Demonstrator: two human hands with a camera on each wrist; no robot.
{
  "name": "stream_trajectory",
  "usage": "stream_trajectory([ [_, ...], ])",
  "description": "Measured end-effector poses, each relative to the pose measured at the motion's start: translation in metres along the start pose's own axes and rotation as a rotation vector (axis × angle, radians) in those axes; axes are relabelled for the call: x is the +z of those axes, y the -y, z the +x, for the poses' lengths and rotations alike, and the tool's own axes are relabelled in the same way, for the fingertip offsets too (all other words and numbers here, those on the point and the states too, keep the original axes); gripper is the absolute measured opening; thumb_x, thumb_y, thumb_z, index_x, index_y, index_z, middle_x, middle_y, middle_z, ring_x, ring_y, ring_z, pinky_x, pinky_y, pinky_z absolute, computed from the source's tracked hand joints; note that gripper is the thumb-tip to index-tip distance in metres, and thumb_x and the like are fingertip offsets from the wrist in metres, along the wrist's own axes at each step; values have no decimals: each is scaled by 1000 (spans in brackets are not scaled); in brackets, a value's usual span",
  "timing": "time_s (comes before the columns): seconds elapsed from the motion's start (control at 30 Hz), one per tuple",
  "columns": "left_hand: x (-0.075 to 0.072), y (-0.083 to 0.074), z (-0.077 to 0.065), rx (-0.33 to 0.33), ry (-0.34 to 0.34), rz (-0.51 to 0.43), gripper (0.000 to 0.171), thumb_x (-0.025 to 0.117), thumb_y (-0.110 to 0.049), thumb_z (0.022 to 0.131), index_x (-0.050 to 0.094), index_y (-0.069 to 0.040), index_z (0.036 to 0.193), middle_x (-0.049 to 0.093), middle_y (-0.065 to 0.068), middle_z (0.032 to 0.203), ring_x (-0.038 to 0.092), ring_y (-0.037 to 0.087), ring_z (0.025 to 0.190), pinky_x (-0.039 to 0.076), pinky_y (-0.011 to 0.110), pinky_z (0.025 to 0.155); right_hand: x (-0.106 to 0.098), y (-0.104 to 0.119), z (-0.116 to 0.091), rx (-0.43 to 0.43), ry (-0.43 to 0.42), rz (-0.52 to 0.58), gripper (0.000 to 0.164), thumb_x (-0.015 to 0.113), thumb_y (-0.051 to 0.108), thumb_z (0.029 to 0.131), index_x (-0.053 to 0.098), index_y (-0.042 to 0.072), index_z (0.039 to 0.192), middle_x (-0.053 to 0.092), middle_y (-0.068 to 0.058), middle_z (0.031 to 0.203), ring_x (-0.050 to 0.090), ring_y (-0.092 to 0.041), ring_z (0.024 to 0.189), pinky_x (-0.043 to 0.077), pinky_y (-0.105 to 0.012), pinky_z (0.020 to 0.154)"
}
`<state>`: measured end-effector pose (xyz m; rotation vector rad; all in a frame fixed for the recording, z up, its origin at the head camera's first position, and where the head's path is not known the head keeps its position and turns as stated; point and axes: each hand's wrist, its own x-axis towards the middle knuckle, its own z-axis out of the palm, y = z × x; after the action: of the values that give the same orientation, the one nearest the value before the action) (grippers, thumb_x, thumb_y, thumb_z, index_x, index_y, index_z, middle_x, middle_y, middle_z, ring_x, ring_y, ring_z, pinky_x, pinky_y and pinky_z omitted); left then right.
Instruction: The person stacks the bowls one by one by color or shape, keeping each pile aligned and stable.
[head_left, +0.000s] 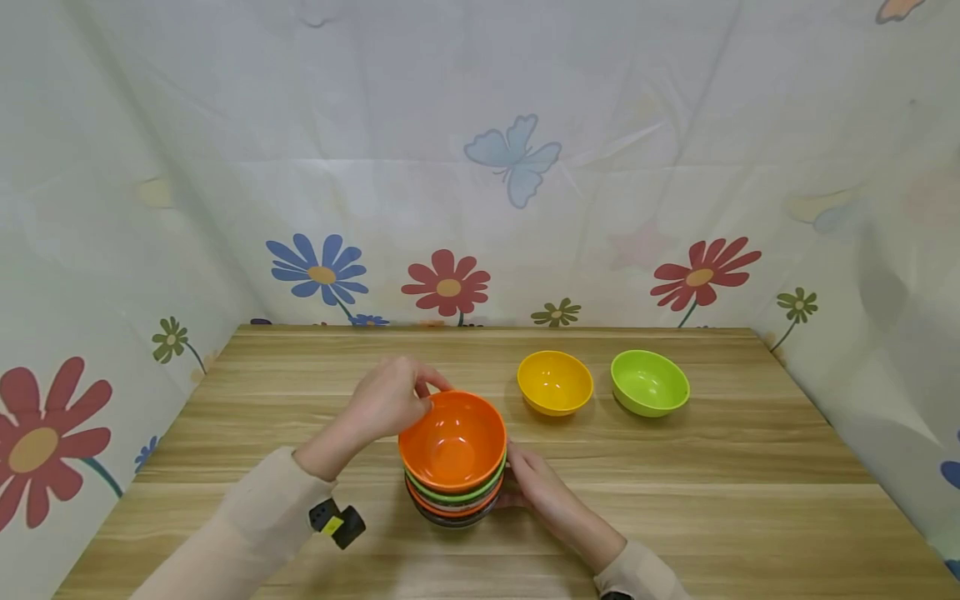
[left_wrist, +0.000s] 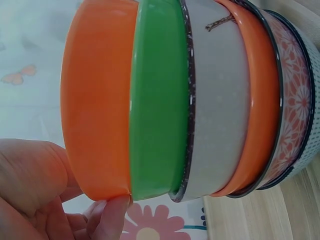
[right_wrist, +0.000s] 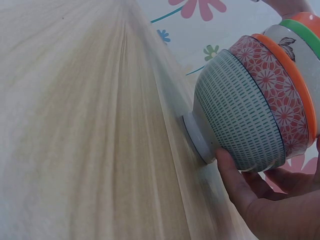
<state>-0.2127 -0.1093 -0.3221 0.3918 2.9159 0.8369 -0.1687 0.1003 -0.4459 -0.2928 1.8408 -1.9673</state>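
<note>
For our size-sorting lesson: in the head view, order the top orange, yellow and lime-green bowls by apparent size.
1. Top orange bowl: largest, though it seems nearer the camera.
2. Yellow bowl and lime-green bowl: too alike to rank.

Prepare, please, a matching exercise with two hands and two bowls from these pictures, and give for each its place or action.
1. Left hand
2. Yellow bowl
3. Right hand
4. Lime-green bowl

A. touching the lowest bowl of the stack
B. on the table, farther from the stack
C. gripping the top orange bowl
D. on the table, nearer the stack

Pairs: 1-C; 2-D; 3-A; 4-B
</note>
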Motion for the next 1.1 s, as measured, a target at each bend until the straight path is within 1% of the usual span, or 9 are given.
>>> stream_trajectory([
  [0.37,3,-1,-1,2,2,13,28,66,1,76,74,-20,93,58,-1,67,50,18,58,43,23,46,-1,2,-1,0,13,-12,70,34,51,95,32,-2,140,38,-23,139,53,-20,110,54,-40,81],
  [0.53,4,0,-1,-4,-7,18,28,66,0,76,74,-21,93,57,-1,67,49,18,59,43,23,46,0,2,-1,-3,15,-8,69,34,51,95,31,-1,141,36,-22,141,52,-21,112,54,-40,81],
  [0.77,6,1,-1,11,-20,15,28,66,0,75,75,-21,91,58,-2,66,49,17,58,43,23,46,0,1,-1,-8,14,-9,68,34,49,96,32,-2,140,36,-23,141,51,-22,113,54,-40,81],
  [0.93,7,2,-1,9,-24,2,28,65,1,76,75,-22,90,59,-2,66,50,17,58,44,23,46,0,0,-1,-4,5,-7,69,34,50,96,32,-3,140,35,-23,141,51,-22,113,54,-40,81],
  [1.1,8,3,0,8,-28,-9,28,65,0,76,74,-22,91,59,-2,67,50,17,59,45,23,46,0,-1,0,0,-6,-8,69,35,50,95,34,-3,139,38,-23,139,52,-21,110,54,-40,79],
])
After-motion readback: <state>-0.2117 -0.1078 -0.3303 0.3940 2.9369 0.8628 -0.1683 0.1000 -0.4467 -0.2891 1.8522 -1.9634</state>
